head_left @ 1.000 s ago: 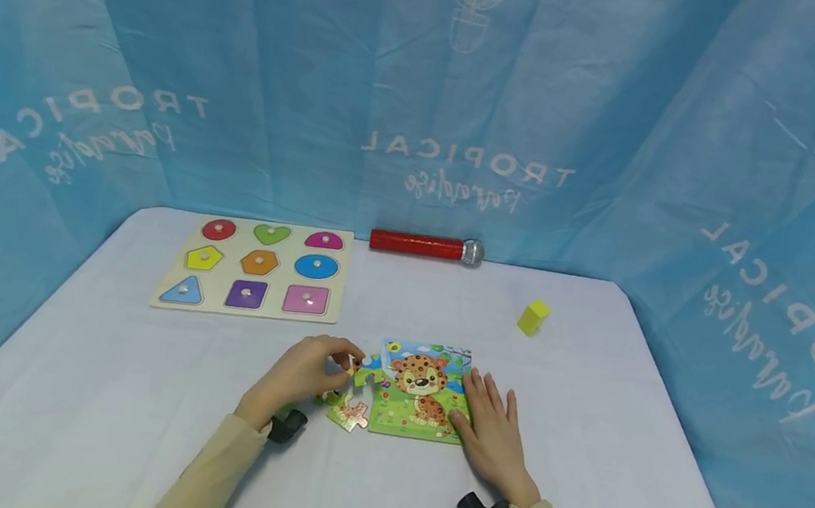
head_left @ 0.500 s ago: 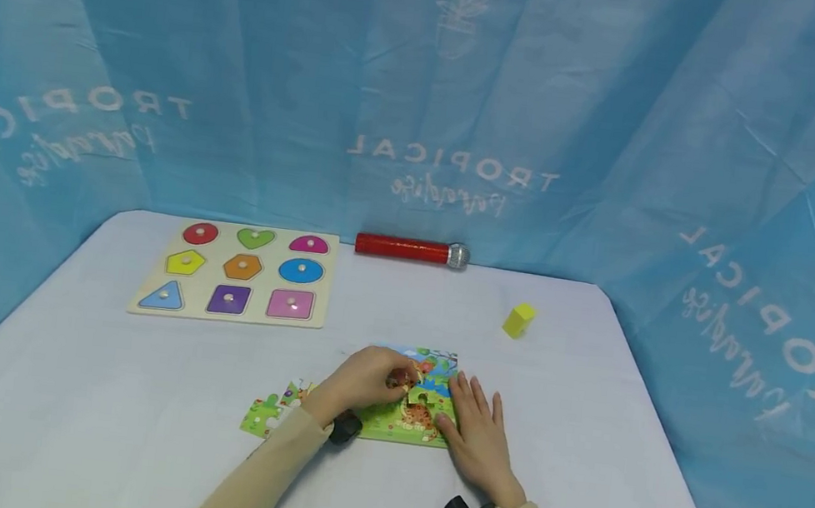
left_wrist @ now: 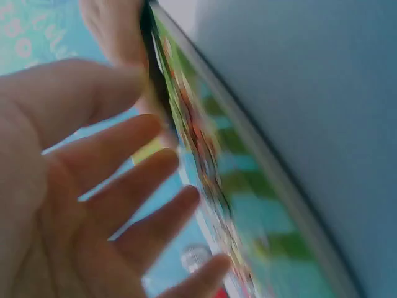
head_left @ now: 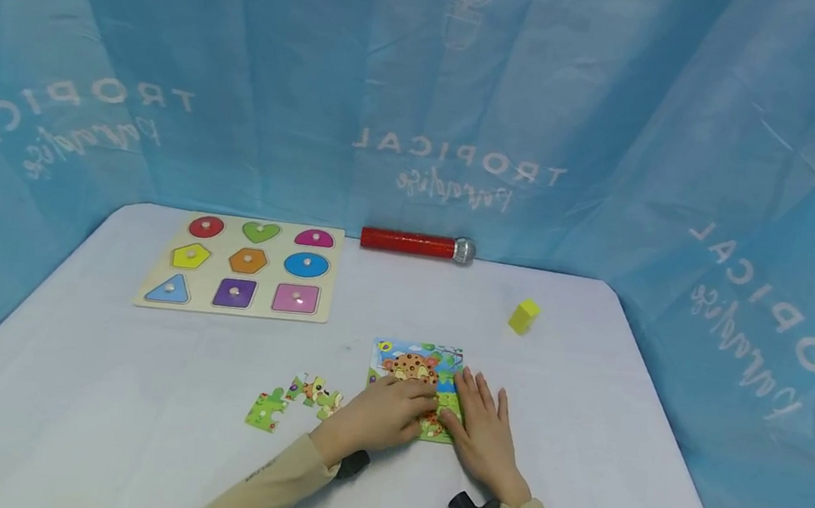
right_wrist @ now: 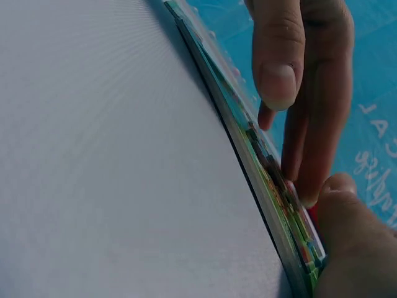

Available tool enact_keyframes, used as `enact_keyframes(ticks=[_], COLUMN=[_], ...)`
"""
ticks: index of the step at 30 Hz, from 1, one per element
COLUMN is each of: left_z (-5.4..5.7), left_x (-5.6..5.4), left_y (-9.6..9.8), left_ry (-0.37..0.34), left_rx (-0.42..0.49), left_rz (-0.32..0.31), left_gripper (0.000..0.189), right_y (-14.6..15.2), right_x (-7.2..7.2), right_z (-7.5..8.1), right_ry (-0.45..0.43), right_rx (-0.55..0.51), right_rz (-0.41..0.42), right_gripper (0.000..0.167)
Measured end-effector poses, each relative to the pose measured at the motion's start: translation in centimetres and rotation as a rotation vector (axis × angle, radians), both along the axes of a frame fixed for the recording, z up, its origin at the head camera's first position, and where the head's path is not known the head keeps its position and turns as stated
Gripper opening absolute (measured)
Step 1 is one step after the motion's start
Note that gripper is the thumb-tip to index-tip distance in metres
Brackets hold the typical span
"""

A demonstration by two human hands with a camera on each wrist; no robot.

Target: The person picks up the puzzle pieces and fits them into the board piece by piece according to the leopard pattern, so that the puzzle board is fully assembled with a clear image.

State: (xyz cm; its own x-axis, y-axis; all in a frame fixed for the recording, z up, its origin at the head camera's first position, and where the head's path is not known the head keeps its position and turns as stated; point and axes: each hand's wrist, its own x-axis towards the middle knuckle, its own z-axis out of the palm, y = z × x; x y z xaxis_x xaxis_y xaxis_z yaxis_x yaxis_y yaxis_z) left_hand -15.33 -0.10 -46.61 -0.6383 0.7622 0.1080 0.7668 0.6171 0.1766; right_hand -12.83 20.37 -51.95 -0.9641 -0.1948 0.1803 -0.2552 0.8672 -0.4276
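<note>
A square leopard jigsaw puzzle (head_left: 406, 358) lies on the white table in the head view. My left hand (head_left: 383, 415) reaches over its lower left part and covers some of the picture. Its fingers (left_wrist: 149, 167) are spread at the puzzle's surface in the left wrist view, with nothing held between them. My right hand (head_left: 483, 439) rests along the puzzle's right edge, fingers extended. Left of the puzzle lie a loose green puzzle piece (head_left: 265, 410) and some other loose pieces (head_left: 316, 391), partly behind the left hand.
A shape board (head_left: 261, 313) with several coloured knobbed shapes lies at the back left. Beside it, at the table's far edge, is a red toy microphone (head_left: 409, 242). A yellow block (head_left: 524, 316) stands to the right. A blue printed curtain (head_left: 289, 165) surrounds the table.
My left hand pinched a puzzle piece at the puzzle's left side, carried it right over the picture and let go. Its fingers now lie on the puzzle. The right hand stays at the edge.
</note>
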Motion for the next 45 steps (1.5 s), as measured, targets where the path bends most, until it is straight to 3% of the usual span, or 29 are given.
enact_keyframes(ticks=[5, 10, 17, 20, 25, 28, 32, 36, 38, 41, 45], left_z=[0.0, 0.2, 0.8, 0.9, 0.7, 0.5, 0.4, 0.7, 0.5, 0.0, 0.0], left_x=[0.4, -0.1, -0.6, -0.5, -0.6, -0.8, -1.6, -2.5, -2.7, -2.4, -1.3], left_y=[1.1, 1.9, 1.9, 1.6, 1.6, 1.1, -1.1, -4.9, -7.1, -10.4, -13.8], left_ry=[-0.05, -0.041, -0.152, -0.161, -0.187, -0.263, -0.44, -0.532, -0.529, -0.458, -0.328], left_rx=[-0.086, -0.047, -0.013, -0.015, 0.015, 0.061, 0.214, 0.362, 0.381, 0.338, 0.261], left_rz=[0.018, 0.023, 0.065, 0.076, 0.065, 0.044, 0.058, 0.174, 0.257, 0.367, 0.409], left_gripper=[0.038, 0.034, 0.032, 0.032, 0.034, 0.037, 0.041, 0.041, 0.041, 0.043, 0.047], right_y=[0.1, 0.0, -0.1, -0.1, 0.0, 0.1, 0.1, 0.2, 0.2, 0.2, 0.3], right_x=[0.0, 0.0, -0.1, -0.1, -0.2, -0.2, -0.2, 0.0, 0.0, 0.0, -0.2], right_z=[-0.1, -0.2, -0.2, -0.3, -0.2, -0.1, -0.1, 0.0, 0.0, -0.1, -0.2], right_ry=[-0.016, -0.007, 0.033, 0.027, -0.005, -0.016, -0.025, -0.032, -0.033, -0.031, -0.035], right_rx=[-0.012, -0.02, -0.025, -0.024, -0.012, -0.007, -0.003, 0.009, 0.004, 0.002, -0.001], right_rz=[-0.005, -0.006, 0.006, 0.014, -0.006, -0.006, 0.001, 0.002, -0.001, -0.002, -0.001], right_gripper=[0.063, 0.062, 0.062, 0.062, 0.062, 0.062, 0.063, 0.063, 0.063, 0.063, 0.063])
